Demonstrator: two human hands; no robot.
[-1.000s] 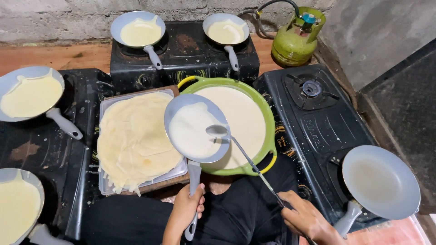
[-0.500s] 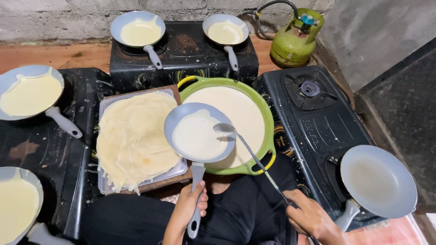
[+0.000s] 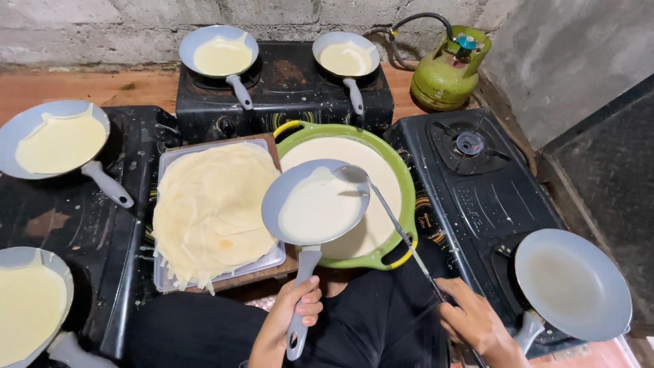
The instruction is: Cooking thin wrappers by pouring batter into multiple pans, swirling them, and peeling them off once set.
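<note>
The small grey frying pan [image 3: 317, 203] is held over the near rim of a big green basin of pale batter [image 3: 392, 170], tilted slightly, with a pool of batter spread across most of its face. The left hand [image 3: 289, 317] is closed around the pan's grey handle, fingers wrapped over it. The right hand [image 3: 473, 320] is closed on the thin metal stem of a ladle [image 3: 354, 174], whose bowl rests at the far right edge of the held pan, right above the basin. The stem runs on a slant from the pan down to that hand; its lower end is blurred, so the exact grip is hard to make out.

Just left of the basin lies a tray [image 3: 163, 276] on a wooden board, stacked with thin pale crepes [image 3: 211, 208]. The person's dark-clad lap fills the bottom middle of the view.

Black gas stoves ring this middle ground. On the far stove [image 3: 286, 82] sit two pans holding batter, one to the left [image 3: 219, 51] and one to the right [image 3: 346, 56]. On the left stove are two more: one at the upper left [image 3: 58, 140] and one at the lower left corner [image 3: 30, 303], both coated with pale batter. On the right stove [image 3: 477, 191] a burner shows bare, and nearer the person sits a pan [image 3: 572, 283] with only a thin film in it. A green gas cylinder [image 3: 446, 71] with a hose stands against the rough wall at the back.
</note>
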